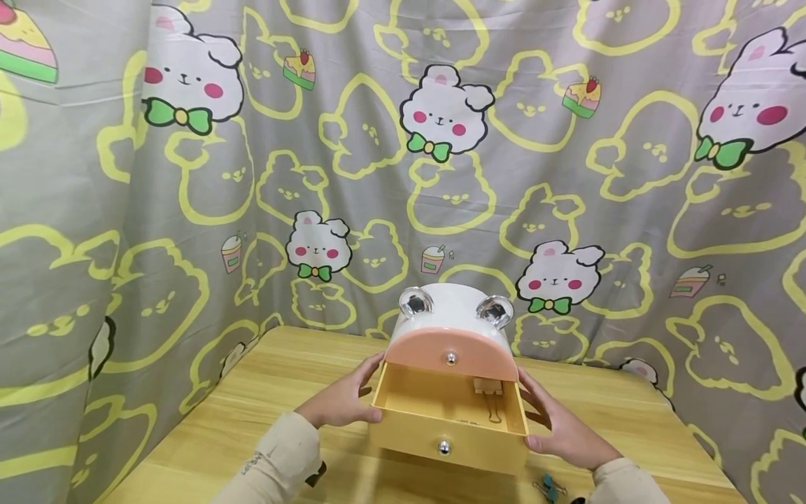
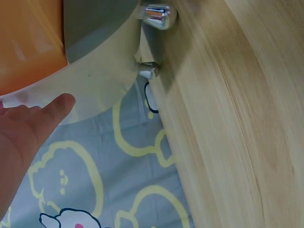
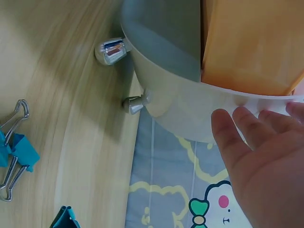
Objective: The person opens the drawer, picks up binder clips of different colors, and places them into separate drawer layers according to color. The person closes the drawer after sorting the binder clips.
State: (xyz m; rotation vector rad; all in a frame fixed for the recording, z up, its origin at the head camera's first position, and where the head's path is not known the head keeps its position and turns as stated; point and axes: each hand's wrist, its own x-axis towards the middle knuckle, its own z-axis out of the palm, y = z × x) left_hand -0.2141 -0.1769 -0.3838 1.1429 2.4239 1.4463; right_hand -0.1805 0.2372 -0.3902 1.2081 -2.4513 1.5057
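A small desktop drawer box has a white domed body (image 1: 456, 301), two silver knob eyes, a pink top drawer (image 1: 434, 350) and a yellow lower drawer (image 1: 409, 434) pulled out. Inside the lower drawer lies a pale binder clip (image 1: 488, 386) with its wire handle towards the front. My left hand (image 1: 343, 397) grips the box's left side, thumb near the drawer's front corner. On the right side my right hand (image 1: 563, 427) grips likewise, its fingertips (image 3: 221, 118) against the white wall. Silver feet (image 3: 111, 51) show under the box; whether they touch the table I cannot tell.
On the wooden table (image 1: 296, 364), teal binder clips (image 1: 550, 486) lie to the right of the drawer. A dark object (image 1: 316, 474) lies beside my left sleeve, partly hidden. Grey patterned curtain (image 1: 378, 182) hangs behind the table and at its sides.
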